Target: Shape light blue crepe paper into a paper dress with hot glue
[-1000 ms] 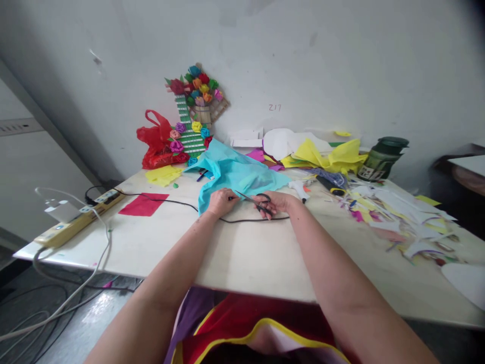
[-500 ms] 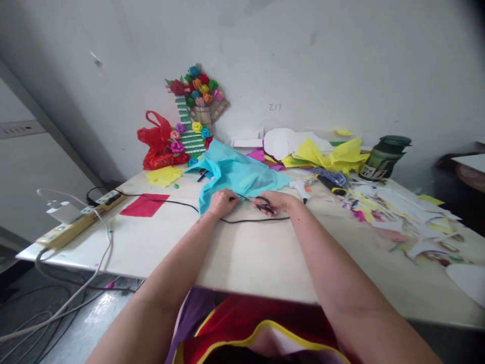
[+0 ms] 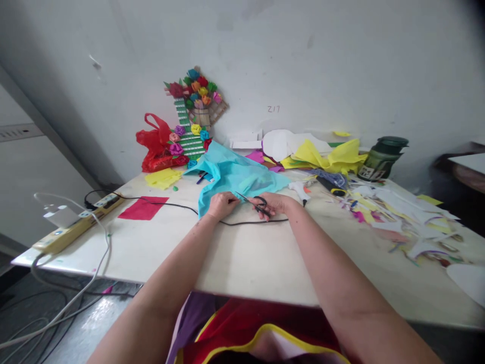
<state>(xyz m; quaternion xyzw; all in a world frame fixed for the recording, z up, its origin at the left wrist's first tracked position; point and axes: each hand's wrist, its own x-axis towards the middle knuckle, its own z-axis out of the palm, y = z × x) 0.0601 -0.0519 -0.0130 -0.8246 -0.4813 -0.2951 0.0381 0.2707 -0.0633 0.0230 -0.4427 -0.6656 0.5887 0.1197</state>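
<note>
A crumpled sheet of light-blue crepe-like material point(image 3: 242, 174) lies across the middle of the table. My left hand point(image 3: 223, 204) is closed on its near edge, the fingertips pinching it. In my right hand point(image 3: 273, 203) is a pair of black-handled scissors point(image 3: 261, 205), fingers through the loops. The blades point left, at the blue sheet's edge close to my left fingertips. A black cord point(image 3: 242, 223) passes on the table just in front of both hands.
A power strip point(image 3: 81, 222) and a red square point(image 3: 143, 208) lie left. Behind stand a red bag point(image 3: 153, 144) and a flower craft point(image 3: 191, 141). To the right are a glue gun point(image 3: 300, 191), a cutter point(image 3: 329, 185), paper scraps point(image 3: 394, 212) and a green bottle point(image 3: 382, 159).
The scissors' handles look spread a little wider and the blades have shifted slightly. Both hands stay in nearly the same place at the blue sheet; the view has moved slightly.
</note>
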